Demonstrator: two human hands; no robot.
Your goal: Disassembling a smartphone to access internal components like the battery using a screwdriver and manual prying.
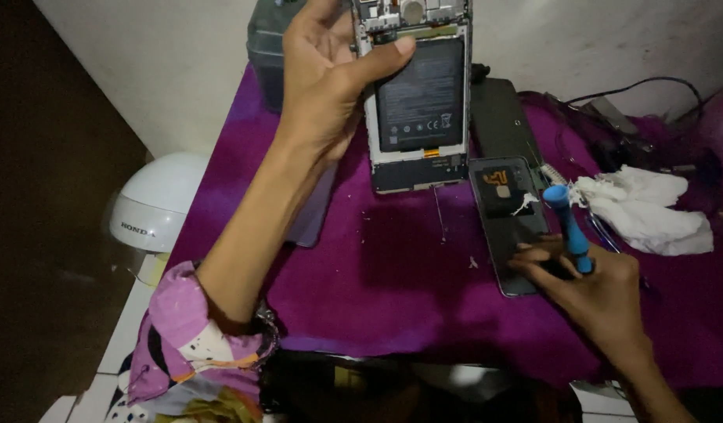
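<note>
My left hand [324, 74] holds an opened phone [418, 102] upright above the purple cloth, thumb pressed across its black battery. The phone's back is off, showing the battery and circuit board. My right hand [592, 286] grips a small blue screwdriver [569, 227], its cap pointing up, while the fingertips rest on a dark phone back cover [508, 211] lying flat on the cloth. A thin wire or tool [439, 211] lies just below the held phone.
A purple cloth [393, 266] covers the table. Crumpled white tissue [647, 207] lies at the right, with black cables [635, 90] behind it. Another dark flat device [498, 117] lies behind the cover. A white helmet [154, 204] sits off the table's left edge.
</note>
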